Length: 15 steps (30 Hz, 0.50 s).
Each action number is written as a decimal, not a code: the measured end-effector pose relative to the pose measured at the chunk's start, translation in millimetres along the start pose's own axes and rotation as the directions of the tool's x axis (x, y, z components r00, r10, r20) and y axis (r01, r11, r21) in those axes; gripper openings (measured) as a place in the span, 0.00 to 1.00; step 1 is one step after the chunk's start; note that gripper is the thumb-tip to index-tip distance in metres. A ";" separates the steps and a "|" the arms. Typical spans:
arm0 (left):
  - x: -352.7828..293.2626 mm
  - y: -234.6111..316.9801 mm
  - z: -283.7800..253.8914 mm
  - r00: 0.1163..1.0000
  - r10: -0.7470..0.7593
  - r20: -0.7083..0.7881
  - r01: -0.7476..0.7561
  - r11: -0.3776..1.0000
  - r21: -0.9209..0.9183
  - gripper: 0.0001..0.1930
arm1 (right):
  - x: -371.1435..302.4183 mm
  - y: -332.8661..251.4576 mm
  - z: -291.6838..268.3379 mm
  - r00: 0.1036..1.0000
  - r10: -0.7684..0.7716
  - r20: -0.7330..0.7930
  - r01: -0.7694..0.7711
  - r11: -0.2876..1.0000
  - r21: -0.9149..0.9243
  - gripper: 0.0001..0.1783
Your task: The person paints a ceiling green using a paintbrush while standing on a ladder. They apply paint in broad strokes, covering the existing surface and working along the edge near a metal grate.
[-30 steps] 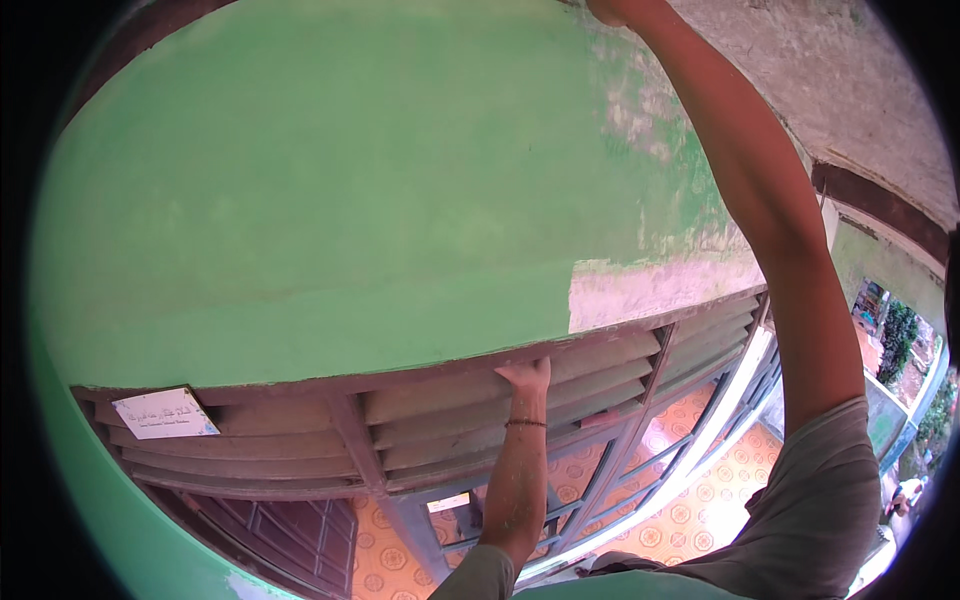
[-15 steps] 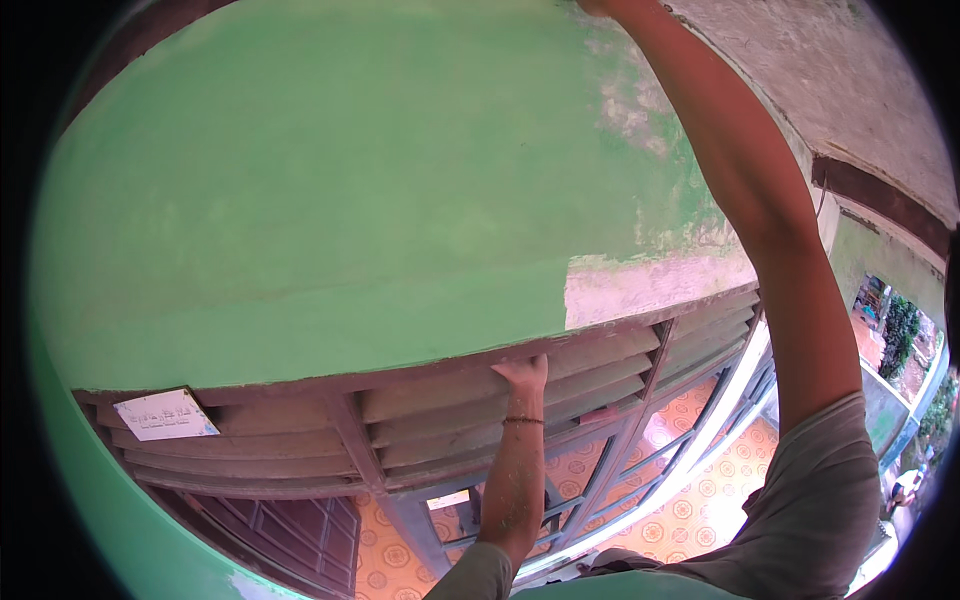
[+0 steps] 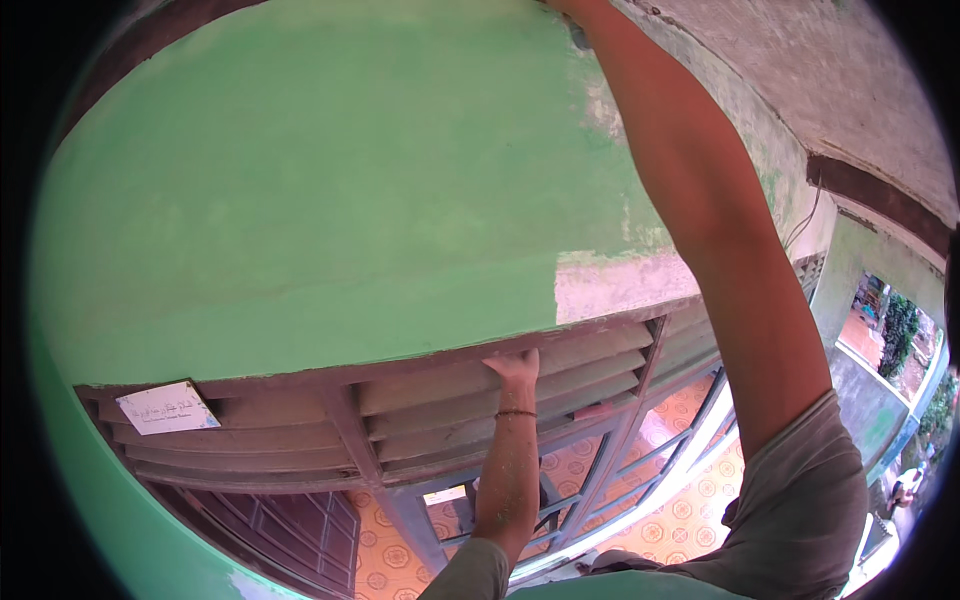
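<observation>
In front of me is a wall [image 3: 330, 200] with green paint over most of it and a bare, pinkish-white patch at its lower right. My right arm stretches up across the right side to the wall's top. Only part of my right hand [image 3: 572, 8] shows at the upper picture edge. Its fingers are cut off, and a small dark thing beside it is too unclear to name. Below the wall, my left hand [image 3: 515, 366] is closed on the brown wooden window frame [image 3: 440, 357] above the louvre slats, its fingertips hidden.
A white sign [image 3: 167, 407] with a decorated border leans on the louvre slats [image 3: 500, 405] at the left. Far below are a patterned orange tile floor [image 3: 380, 550] and a dark door [image 3: 290, 530]. A rough ceiling [image 3: 800, 80] is close at upper right, with a wire [image 3: 800, 230] hanging below it.
My right arm and hand have shifted left along the wall's top, uncovering more wall on the right. The left hand keeps its hold on the frame.
</observation>
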State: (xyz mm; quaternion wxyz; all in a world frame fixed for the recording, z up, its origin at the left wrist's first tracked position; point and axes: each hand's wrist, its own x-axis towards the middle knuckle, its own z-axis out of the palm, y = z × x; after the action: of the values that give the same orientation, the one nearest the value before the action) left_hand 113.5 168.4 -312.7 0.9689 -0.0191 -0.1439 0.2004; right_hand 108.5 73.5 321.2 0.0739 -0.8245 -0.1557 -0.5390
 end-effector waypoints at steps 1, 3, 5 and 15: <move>-3.6 -1.9 4.7 1.000 -0.011 -0.005 0.011 1.000 -0.013 0.42 | -3.7 5.2 1.5 1.000 0.008 0.023 -0.007 1.000 -0.018 0.37; -13.4 -13.3 13.1 0.999 -0.009 0.052 0.011 1.000 -0.020 0.41 | -10.4 18.9 4.9 0.997 0.025 0.078 -0.019 0.997 -0.073 0.36; -15.7 -14.6 13.8 0.997 -0.011 0.081 0.012 1.000 -0.005 0.41 | -24.9 18.9 7.3 0.994 0.018 0.110 -0.006 0.994 -0.111 0.36; -26.6 -33.5 17.3 0.993 -0.103 0.056 0.107 0.992 -0.063 0.37 | -46.2 63.5 -14.1 0.990 0.125 -0.062 -0.118 0.988 0.095 0.37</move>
State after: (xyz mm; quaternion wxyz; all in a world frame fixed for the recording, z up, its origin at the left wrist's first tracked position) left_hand 98.0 126.8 -300.2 0.9728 -0.0379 -0.1767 0.1449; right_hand 100.6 1.6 287.8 0.1494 -0.8094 -0.1270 -0.5535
